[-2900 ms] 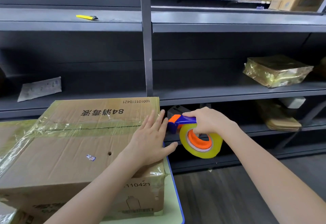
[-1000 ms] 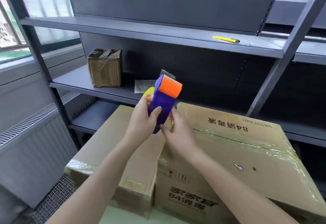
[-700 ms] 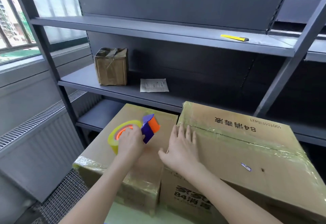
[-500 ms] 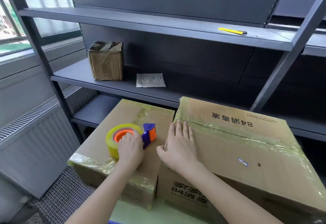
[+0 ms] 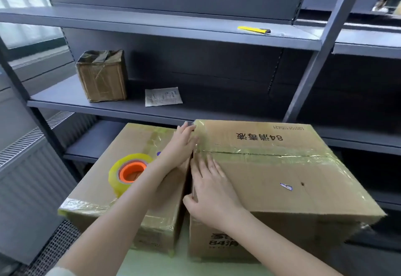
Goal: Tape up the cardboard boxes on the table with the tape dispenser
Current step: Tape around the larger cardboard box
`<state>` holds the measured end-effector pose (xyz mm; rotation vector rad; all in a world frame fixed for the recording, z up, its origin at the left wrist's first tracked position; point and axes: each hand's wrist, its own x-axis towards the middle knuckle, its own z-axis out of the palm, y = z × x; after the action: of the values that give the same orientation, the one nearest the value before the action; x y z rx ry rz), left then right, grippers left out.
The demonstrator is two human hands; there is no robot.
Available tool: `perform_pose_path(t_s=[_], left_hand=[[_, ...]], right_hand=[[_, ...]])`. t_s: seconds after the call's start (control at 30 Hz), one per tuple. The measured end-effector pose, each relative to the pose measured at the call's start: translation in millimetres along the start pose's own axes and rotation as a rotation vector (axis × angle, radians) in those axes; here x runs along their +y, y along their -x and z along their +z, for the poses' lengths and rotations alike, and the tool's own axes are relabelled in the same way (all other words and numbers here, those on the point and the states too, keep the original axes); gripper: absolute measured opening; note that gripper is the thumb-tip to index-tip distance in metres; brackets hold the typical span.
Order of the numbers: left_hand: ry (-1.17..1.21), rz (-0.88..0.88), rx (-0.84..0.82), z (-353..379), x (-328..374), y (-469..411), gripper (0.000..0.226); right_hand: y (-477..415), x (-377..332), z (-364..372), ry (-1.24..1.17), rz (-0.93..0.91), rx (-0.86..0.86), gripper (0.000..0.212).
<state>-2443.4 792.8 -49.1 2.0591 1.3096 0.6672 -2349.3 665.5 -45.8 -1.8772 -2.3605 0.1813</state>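
Shelving (image 5: 195, 23) of dark grey metal fills the background, with several boards one above the other. At the left a grey ribbed radiator (image 5: 26, 167) stands under a window.

In front, two cardboard boxes stand side by side on a pale green table (image 5: 152, 262), and they touch or almost touch. The big box (image 5: 282, 184) is on the right. It has printed characters and "84" on the top, and yellowish clear tape runs along its middle seam and over its edges. The lower box (image 5: 104, 180) is on the left, also with tape across the top and on the front edge.

Both hands are on the big box at its left edge. The left hand (image 5: 180, 143) lies with straight fingers against the far left corner, where the tape comes over the edge. The right hand (image 5: 212, 191) rests flat on the top with spread fingers, and its thumb lies over the left edge. Neither hand grasps anything.

The tape dispenser (image 5: 128, 171), with a yellowish roll on an orange core, stands on the top of the lower box, just left of the left forearm. No hand touches it.

On the middle board sits a small taped box (image 5: 102, 75), and near it lies a white flat packet (image 5: 163, 96). A yellow cutter (image 5: 252, 29) lies on the upper board.
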Motion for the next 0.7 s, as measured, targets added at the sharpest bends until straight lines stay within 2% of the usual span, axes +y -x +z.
perform_pose_path(t_s=[0.07,0.17,0.3,0.4,0.53,0.63,0.7], left_hand=[[-0.039,0.05,-0.081,9,14,-17,0.047],[-0.338,0.111,-0.165,21,25,-41,0.048],[-0.609,0.124,-0.142,41,32,-50,0.048],[-0.643,0.143,-0.079,45,32,-45,0.047],[-0.62,0.108,-0.081,44,30,-40,0.047],[-0.64,0.054,-0.068,44,33,-33,0.047],[-0.699,-0.001,-0.064,45,39,-24,0.047]], right_hand=[[15,5,-1,-0.004,-0.051,0.006,0.077],[31,14,-3,-0.008,-0.098,0.01,0.077],[45,27,-9,-0.005,-0.136,0.014,0.075],[49,37,-11,-0.008,-0.157,-0.003,0.076],[53,58,-12,-0.018,-0.198,-0.047,0.082],[58,81,-20,-0.062,-0.224,-0.086,0.089],[63,95,-27,-0.071,-0.221,-0.109,0.085]])
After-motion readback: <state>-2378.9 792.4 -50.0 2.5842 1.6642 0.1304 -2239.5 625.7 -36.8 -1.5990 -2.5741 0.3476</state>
